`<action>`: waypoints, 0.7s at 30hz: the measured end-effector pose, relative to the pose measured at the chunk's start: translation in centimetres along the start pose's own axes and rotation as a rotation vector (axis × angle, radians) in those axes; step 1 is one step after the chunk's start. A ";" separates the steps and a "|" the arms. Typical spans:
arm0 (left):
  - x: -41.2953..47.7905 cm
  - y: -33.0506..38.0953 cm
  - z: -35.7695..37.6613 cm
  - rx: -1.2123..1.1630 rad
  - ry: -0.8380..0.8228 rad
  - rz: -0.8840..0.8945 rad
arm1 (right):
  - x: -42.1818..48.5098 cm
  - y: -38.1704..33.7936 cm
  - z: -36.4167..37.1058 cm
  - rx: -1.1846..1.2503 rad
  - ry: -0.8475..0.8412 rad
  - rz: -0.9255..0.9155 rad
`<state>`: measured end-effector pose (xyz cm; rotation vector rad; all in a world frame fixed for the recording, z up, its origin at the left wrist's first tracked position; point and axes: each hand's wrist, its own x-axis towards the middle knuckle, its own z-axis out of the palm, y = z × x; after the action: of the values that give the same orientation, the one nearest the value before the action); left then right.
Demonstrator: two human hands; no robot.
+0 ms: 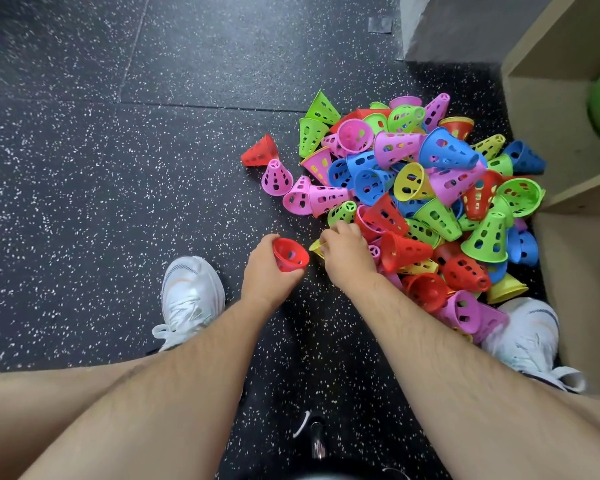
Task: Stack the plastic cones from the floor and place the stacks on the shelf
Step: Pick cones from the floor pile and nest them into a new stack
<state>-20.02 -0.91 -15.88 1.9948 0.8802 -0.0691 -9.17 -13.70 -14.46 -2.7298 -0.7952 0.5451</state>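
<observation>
Head view: left hand grips red cone; right hand pinches yellow cone at pile edge. Cone pile on floor, two o'clock; shelf, three o'clock.

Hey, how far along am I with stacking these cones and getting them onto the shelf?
Barely started. Done: no stack shows on the visible part of the shelf. In hand: the left hand holds one red cone, and the right hand grips a yellow cone at the edge of the pile of cones. Left: nearly that whole pile lies loose on the floor.
</observation>
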 end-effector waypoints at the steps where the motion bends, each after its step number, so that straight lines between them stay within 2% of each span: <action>1: -0.1 -0.1 0.0 0.001 -0.002 -0.011 | -0.1 0.0 0.0 0.059 0.022 0.005; 5: -0.3 -0.1 0.0 -0.035 0.000 -0.079 | -0.6 -0.5 -0.2 0.261 0.127 -0.014; 9: -0.4 0.6 0.5 -0.047 -0.016 -0.044 | -1.4 -0.8 -0.9 0.437 0.175 -0.044; 16: -0.8 3.2 1.0 -0.066 -0.073 0.103 | -3.8 0.1 -2.3 0.447 0.074 -0.073; 21: -1.1 4.3 1.3 0.016 -0.080 0.156 | -5.8 0.3 -3.3 0.483 -0.061 0.014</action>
<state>-17.80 -3.88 -13.07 2.0540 0.6731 -0.0667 -12.15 -17.63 -9.97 -2.2842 -0.5667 0.7197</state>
